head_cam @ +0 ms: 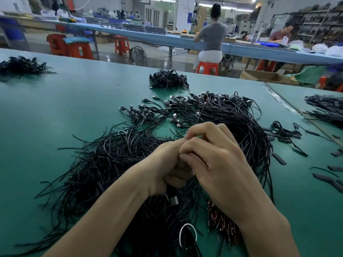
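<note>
A large tangle of black USB cables (219, 115) lies spread over the green table (65, 112). My two hands meet above its middle. My left hand (167, 169) is curled into a fist around a cable whose silver plug (174, 200) hangs out below the palm. My right hand (217, 160) has its fingers bent against the left hand's fingers, with a thin black cable (201, 113) rising from between them. What the right fingertips pinch is hidden. Red-brown wire ends (222, 229) show under my right wrist.
A smaller cable heap (168, 79) sits farther back, another heap (20, 66) at far left, and more cables (326, 108) at the right edge. Short black sleeve pieces (323, 177) lie scattered on the right. Two people work at a long blue bench (167, 38) behind, with red stools.
</note>
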Demonstrator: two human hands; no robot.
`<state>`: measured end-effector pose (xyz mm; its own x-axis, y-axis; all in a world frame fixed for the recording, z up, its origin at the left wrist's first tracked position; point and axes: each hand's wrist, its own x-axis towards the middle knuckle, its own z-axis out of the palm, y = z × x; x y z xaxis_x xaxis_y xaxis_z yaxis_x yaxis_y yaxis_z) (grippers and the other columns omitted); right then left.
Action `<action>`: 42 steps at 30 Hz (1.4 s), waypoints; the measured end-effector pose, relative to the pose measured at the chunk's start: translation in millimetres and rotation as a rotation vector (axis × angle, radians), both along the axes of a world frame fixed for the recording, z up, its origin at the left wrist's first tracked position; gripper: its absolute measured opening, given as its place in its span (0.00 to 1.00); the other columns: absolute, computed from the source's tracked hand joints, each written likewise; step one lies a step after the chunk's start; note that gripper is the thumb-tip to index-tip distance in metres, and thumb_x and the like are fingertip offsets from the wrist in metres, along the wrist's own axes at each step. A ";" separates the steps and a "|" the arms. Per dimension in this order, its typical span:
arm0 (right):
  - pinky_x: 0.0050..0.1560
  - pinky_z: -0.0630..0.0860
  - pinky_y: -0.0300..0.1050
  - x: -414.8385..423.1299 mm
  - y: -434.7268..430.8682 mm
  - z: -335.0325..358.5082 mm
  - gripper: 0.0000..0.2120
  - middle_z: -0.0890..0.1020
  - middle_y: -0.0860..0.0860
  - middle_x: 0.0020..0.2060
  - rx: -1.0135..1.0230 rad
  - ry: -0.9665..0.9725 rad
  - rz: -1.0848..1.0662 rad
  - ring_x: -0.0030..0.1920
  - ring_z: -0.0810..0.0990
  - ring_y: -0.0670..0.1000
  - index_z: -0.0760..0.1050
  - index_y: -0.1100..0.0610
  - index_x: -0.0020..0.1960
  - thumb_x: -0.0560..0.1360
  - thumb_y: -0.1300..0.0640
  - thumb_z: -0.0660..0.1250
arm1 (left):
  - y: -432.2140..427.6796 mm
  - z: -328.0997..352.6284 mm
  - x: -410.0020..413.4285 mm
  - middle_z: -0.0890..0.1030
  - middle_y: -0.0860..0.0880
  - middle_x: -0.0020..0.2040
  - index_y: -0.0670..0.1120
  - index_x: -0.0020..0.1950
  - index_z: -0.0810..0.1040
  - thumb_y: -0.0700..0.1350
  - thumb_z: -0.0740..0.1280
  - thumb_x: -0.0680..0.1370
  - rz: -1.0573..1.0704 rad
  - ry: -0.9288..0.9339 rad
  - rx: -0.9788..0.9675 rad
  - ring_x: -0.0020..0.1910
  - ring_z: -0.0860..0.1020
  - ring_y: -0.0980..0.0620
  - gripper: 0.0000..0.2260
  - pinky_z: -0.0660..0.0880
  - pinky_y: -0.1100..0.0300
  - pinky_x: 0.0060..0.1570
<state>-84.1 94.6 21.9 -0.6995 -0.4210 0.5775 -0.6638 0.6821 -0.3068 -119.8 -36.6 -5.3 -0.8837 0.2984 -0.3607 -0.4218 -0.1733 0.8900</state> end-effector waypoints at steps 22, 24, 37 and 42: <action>0.45 0.75 0.44 -10.5 27.7 -3.9 0.03 0.77 0.41 0.42 -0.115 -0.316 0.049 0.46 0.78 0.43 0.82 0.44 0.43 0.73 0.52 0.73 | -9.9 -5.9 6.8 0.65 0.52 0.27 0.30 0.41 0.69 0.36 0.73 0.67 -0.482 0.235 -0.197 0.22 0.61 0.59 0.15 0.57 0.70 0.20; 0.46 0.73 0.40 -8.6 25.6 -2.3 0.01 0.74 0.39 0.44 -0.053 -0.253 0.053 0.49 0.75 0.43 0.83 0.44 0.43 0.73 0.51 0.72 | -9.1 -4.8 6.3 0.65 0.52 0.27 0.33 0.42 0.70 0.34 0.69 0.69 -0.484 0.215 -0.180 0.23 0.60 0.59 0.09 0.56 0.70 0.20; 0.46 0.71 0.34 -9.4 19.4 -5.4 0.05 0.79 0.40 0.40 -0.006 -0.287 0.012 0.47 0.77 0.41 0.80 0.47 0.41 0.74 0.57 0.73 | -4.3 -4.3 9.3 0.65 0.52 0.26 0.46 0.35 0.70 0.31 0.69 0.75 -0.466 0.213 -0.309 0.22 0.62 0.59 0.14 0.57 0.69 0.20; 0.46 0.72 0.37 -6.8 18.7 -3.4 0.09 0.79 0.40 0.38 -0.033 -0.273 0.017 0.46 0.78 0.42 0.77 0.44 0.47 0.73 0.57 0.73 | -4.2 -1.8 9.4 0.67 0.54 0.26 0.47 0.39 0.72 0.32 0.69 0.76 -0.476 0.240 -0.303 0.23 0.63 0.60 0.12 0.58 0.68 0.20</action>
